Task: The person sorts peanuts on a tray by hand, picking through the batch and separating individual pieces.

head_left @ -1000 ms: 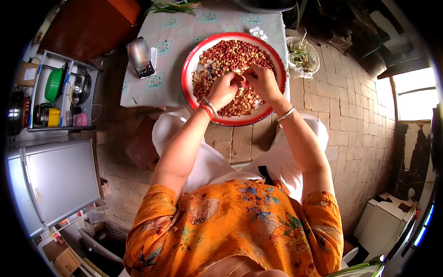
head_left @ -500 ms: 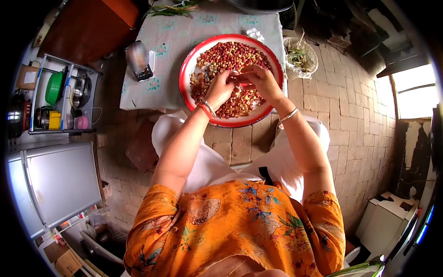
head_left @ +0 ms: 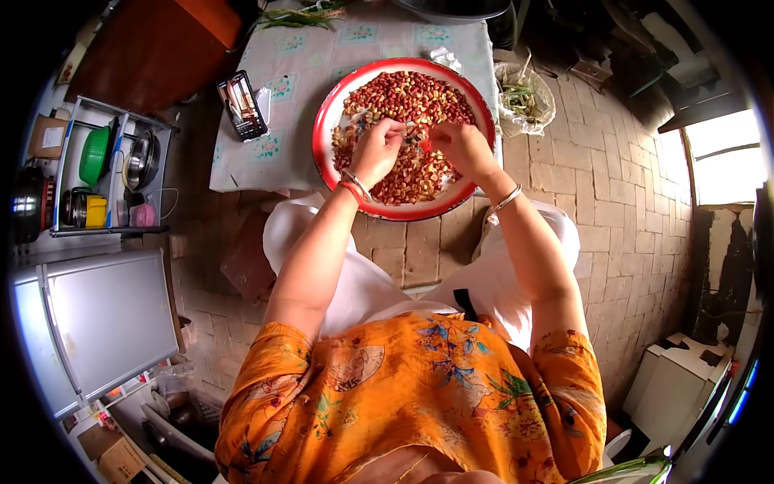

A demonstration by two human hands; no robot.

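A wide round enamel tray (head_left: 322, 145) with a red rim holds many small red and yellowish kernels (head_left: 411, 85) that look like peanuts. My left hand (head_left: 377, 153) hangs over the tray's left middle, its fingers curled together at the tips. Over the right side, my right hand (head_left: 466, 151) is also closed, thumb and fingers bent down toward the kernels. A short gap separates the two hands. Whatever sits between the fingertips is too small or hidden to name. Bangles circle both wrists.
The tray rests on a table with a patterned cloth (head_left: 314, 60). A phone (head_left: 243, 106) leans at the left. Green stalks (head_left: 302, 16) and a dark basin (head_left: 455, 8) are at the back. A lined basket (head_left: 524, 101) stands at right; a rack (head_left: 113, 165) at left.
My hands have drawn apart from where their fingertips met over the tray. The phone's screen, blurred before, shows a picture now.
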